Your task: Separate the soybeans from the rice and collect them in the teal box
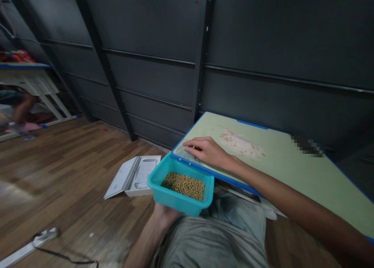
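Note:
My left hand (166, 214) grips a turquoise plastic tub (179, 203) from below, its fingers mostly hidden under it. The tub is partly filled with round tan soybeans (187, 184) and sits right against the near left corner of a pale green table (280, 163) with blue edging. My right hand (206, 149) rests low over that corner, palm down, with the thumb and fingers bent and a gap between them. Nothing held shows in it. Below its fingertips lies a greyish, see-through patch (182, 153) that I cannot make out. A few stray beans (189, 163) lie along the table edge.
A whitish pile with orange bits (241, 143) is spread on the table behind my right hand. An open white box (143, 176) lies on the wooden floor, left of the tub. Dark panelled wall (146, 46) stands behind. Another person's leg (25, 108) shows under a far-left desk (26, 75).

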The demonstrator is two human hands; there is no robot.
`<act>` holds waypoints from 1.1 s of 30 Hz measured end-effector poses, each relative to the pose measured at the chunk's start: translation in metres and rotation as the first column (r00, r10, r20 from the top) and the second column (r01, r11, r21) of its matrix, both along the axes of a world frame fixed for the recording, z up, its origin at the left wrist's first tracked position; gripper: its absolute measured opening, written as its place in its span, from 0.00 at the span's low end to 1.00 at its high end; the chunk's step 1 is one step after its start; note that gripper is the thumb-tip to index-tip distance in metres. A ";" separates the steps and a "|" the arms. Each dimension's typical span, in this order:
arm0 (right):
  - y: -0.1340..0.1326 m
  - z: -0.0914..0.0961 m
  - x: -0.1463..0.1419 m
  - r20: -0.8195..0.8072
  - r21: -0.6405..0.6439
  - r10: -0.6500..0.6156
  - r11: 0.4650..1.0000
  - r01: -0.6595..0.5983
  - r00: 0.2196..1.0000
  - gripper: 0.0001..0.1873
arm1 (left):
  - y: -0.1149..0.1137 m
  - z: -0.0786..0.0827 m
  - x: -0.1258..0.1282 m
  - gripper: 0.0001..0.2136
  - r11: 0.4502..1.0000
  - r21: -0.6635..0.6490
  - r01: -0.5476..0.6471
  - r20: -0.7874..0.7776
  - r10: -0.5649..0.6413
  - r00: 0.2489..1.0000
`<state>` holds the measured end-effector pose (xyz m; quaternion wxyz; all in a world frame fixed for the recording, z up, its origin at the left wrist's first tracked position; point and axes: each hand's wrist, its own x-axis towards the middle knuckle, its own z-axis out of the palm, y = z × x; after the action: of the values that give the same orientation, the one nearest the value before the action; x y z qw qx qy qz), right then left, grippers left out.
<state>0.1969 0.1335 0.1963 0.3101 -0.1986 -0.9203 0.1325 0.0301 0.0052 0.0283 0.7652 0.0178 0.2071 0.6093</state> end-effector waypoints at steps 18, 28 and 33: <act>-0.011 0.011 0.226 -0.040 -0.101 -0.561 0.826 0.555 0.827 0.12 | -0.020 -0.012 0.081 0.13 0.973 -0.009 0.231 0.120 -0.228 0.966; 0.019 0.007 0.211 -0.133 0.013 -0.536 0.840 0.542 0.834 0.12 | -0.019 -0.023 0.132 0.22 0.941 0.059 0.332 0.171 -0.337 0.926; 0.018 -0.001 0.209 -0.134 0.013 -0.525 0.847 0.532 0.840 0.10 | -0.023 -0.025 0.126 0.23 0.915 0.096 0.393 0.134 -0.403 0.905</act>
<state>0.4055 0.1514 0.1951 0.3966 -0.4281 -0.8114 0.0315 0.1560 -0.0182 0.0032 0.8858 0.0388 0.1202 0.4466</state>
